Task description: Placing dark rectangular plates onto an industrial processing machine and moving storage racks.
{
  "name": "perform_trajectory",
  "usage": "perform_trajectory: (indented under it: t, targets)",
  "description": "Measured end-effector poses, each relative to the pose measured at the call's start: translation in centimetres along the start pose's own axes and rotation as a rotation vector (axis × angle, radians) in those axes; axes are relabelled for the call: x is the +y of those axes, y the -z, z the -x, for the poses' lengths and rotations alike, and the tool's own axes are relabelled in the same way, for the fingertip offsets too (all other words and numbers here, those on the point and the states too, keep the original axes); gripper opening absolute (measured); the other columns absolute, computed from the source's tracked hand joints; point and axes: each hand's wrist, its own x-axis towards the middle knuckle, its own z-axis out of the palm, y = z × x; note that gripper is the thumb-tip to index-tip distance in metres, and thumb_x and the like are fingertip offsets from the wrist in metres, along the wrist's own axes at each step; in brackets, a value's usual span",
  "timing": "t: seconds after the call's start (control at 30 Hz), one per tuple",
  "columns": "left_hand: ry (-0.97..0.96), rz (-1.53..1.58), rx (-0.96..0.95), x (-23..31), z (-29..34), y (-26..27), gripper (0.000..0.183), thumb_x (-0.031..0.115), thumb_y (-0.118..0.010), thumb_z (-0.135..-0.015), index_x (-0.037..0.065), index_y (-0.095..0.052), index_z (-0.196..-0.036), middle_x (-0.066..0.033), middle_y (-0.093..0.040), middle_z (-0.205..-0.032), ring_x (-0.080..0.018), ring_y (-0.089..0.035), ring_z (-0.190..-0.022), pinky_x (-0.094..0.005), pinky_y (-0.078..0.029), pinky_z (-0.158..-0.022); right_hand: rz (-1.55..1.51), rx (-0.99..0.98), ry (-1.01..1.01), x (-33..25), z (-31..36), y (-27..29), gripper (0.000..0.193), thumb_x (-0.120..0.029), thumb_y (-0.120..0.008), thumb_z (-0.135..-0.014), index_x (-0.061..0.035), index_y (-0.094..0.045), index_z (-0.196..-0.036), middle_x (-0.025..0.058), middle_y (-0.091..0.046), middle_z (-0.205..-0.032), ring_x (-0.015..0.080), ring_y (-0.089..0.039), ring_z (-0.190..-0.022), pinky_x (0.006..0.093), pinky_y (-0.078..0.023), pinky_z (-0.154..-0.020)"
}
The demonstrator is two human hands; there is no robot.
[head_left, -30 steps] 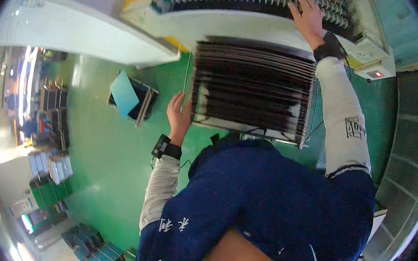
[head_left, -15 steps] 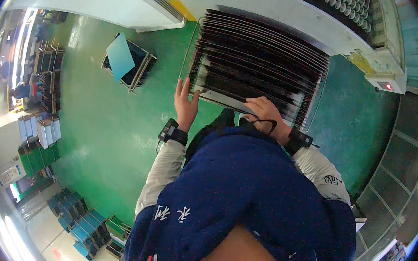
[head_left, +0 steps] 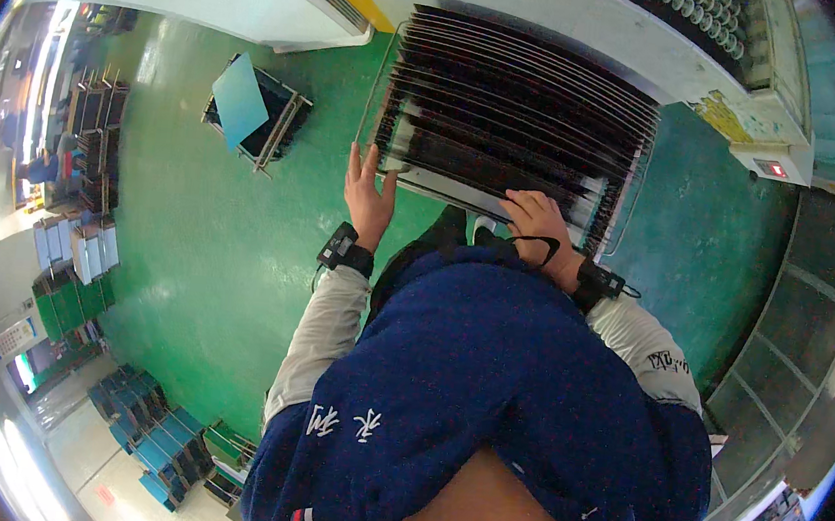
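In front of me on the floor stands a wire-framed rack packed with several thin dark panels standing in rows. My left hand is at its near left corner, fingers stretched out and thumb apart, holding nothing. At the near edge, toward the right, my right hand lies with its fingers extended over the outermost panel or rim; which of the two it touches, I cannot tell. A black strap crosses the right hand. Each wrist wears a black band with a small device.
A pale machine housing runs behind the rack. On the green floor to the left stands a small rack with a light-blue board on top. More loaded racks line the far left. A grey panelled partition stands at the right.
The view has tilted slightly. My right hand has shifted a little to the right along the rack's near edge. My left hand stays at the corner, fingers still stretched.
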Motion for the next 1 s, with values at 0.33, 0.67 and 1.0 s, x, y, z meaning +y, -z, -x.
perform_trajectory:
  t: [0.33, 0.67, 1.0]
  targets:
    - [0.122, 0.009, -0.097, 0.5, 0.6, 0.7, 0.065, 0.025, -0.069, -0.082, 0.013, -0.043, -0.141, -0.0205, -0.034, -0.148, -0.0390, -0.045, -0.125, -0.0482, -0.040, -0.097, 0.004, -0.033, -0.076, -1.2, 0.5, -0.4, 0.053, -0.007, -0.067, -0.075, -0.0038, -0.055, -0.126, 0.0107, -0.052, -0.131, 0.0303, -0.048, -0.116, 0.0444, -0.039, -0.093]
    - [0.079, -0.211, -0.196, 0.6, 1.2, 1.7, 0.071, 0.023, -0.068, -0.082, 0.020, -0.037, -0.146, -0.0159, -0.031, -0.149, -0.0319, -0.051, -0.118, -0.0465, -0.039, -0.096, 0.062, -0.022, -0.165, -0.6, 1.6, -2.4, 0.048, -0.007, -0.067, -0.076, -0.0054, -0.056, -0.123, 0.0106, -0.051, -0.130, 0.0313, -0.048, -0.116, 0.0447, -0.039, -0.096]
    - [0.106, -0.234, -0.218, 1.2, 1.6, 2.2, 0.073, 0.020, -0.068, -0.081, 0.017, -0.034, -0.146, -0.0176, -0.035, -0.146, -0.0324, -0.053, -0.116, -0.0468, -0.040, -0.095, 0.224, -0.198, -0.245, 2.0, 1.3, -3.8, 0.017, -0.011, -0.057, -0.079, -0.0049, -0.069, -0.088, 0.0098, -0.064, -0.102, 0.0310, -0.058, -0.095, 0.0434, -0.046, -0.084]
